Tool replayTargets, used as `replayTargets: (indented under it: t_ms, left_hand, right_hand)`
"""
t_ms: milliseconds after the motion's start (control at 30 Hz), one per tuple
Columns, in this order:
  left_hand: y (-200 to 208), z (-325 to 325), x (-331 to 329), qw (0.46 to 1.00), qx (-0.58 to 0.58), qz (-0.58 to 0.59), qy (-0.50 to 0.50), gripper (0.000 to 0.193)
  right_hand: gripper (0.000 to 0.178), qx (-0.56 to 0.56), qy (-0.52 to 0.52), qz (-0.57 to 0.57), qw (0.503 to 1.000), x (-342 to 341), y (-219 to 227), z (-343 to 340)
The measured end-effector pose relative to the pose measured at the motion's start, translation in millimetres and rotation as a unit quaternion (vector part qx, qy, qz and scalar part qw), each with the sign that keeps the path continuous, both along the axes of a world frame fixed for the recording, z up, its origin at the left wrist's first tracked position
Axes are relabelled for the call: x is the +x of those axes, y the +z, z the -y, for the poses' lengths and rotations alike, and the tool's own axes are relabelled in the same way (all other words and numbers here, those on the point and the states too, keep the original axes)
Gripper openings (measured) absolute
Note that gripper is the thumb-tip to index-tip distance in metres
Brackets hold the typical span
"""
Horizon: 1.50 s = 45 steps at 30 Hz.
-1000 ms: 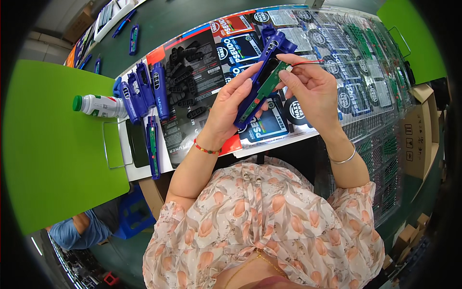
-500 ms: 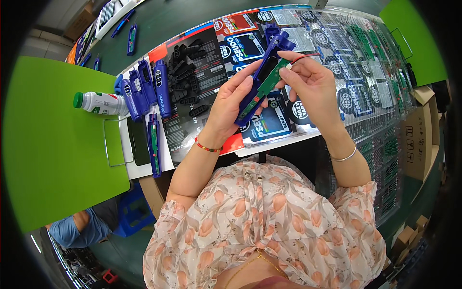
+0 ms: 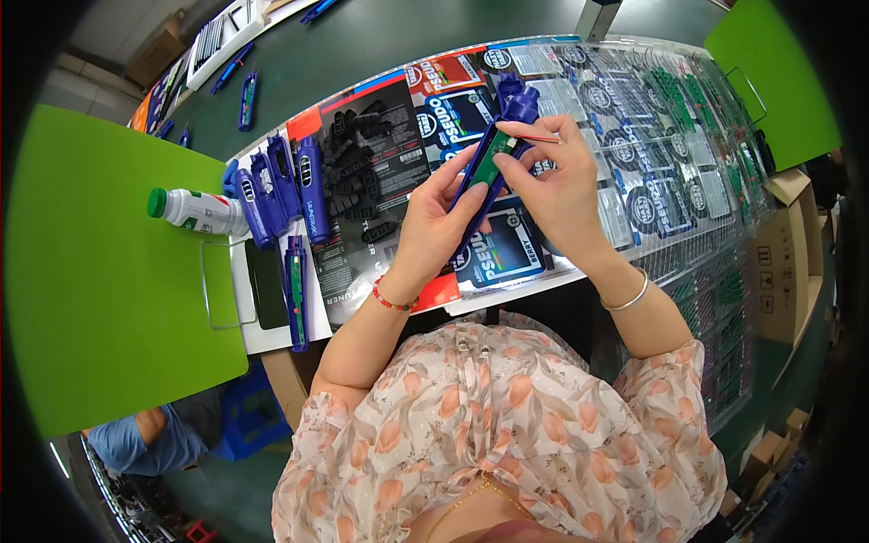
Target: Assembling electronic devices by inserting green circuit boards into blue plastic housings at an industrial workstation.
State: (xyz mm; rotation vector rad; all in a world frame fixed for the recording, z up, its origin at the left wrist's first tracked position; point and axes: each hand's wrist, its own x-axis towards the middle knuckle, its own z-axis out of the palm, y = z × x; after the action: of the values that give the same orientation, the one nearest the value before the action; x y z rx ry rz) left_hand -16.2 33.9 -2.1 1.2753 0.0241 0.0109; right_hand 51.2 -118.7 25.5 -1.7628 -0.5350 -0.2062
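Observation:
Over the printed sheets, my left hand (image 3: pixel 434 222) is wrapped round a long blue plastic housing (image 3: pixel 520 107), with its thumb on a narrow green circuit board (image 3: pixel 490 161). The board lies along the housing's open channel. Fingers and thumb of my right hand (image 3: pixel 557 185) are closed on the board's upper end. A red wire (image 3: pixel 543 139) sticks out to the right from there. The lower half of the housing is partly behind my left fingers. Left of my hands lie several blue housings (image 3: pixel 312 190), and one housing with a green board (image 3: pixel 296 294) is nearest me.
Black ribbed parts (image 3: pixel 353 167) are heaped on a dark printed sheet. A white bottle with a green cap (image 3: pixel 204 211) stands by the left green panel (image 3: pixel 118 271). Clear trays with green boards (image 3: pixel 674 86) cover the right side. A cardboard box (image 3: pixel 783 262) is beyond them.
The circuit board has gone from being tilted above the housing to lying down in its channel. My right hand has moved left and down with it; the red wire now points straighter.

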Motion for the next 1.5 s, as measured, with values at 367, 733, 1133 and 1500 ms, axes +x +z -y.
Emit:
replayTargets:
  t_ms: [367, 733, 1133, 1500]
  left_hand:
    - [9.2, -53.5, 43.8, 0.992, 0.061, -0.017, 0.110, 0.050]
    - [-38.2, -237.4, 240.5, 0.803, 0.401, -0.108, 0.428, 0.043]
    - [-79.2, -272.8, 306.7, 0.691, 0.603, -0.142, 0.372, 0.040]
    - [-22.7, -82.7, 187.8, 0.828, 0.505, 0.178, 0.169, 0.019]
  right_hand:
    - [0.070, 0.000, 0.046, -0.122, 0.991, 40.8, -8.9, -25.9]
    - [0.022, -0.221, 0.176, 0.186, 0.941, 70.9, -48.0, -96.4]
    - [0.013, -0.343, 0.128, 0.246, 0.897, 82.0, -62.4, -154.6]
    - [0.031, -0.191, -0.013, 0.035, 0.981, 135.0, 27.5, -9.3]
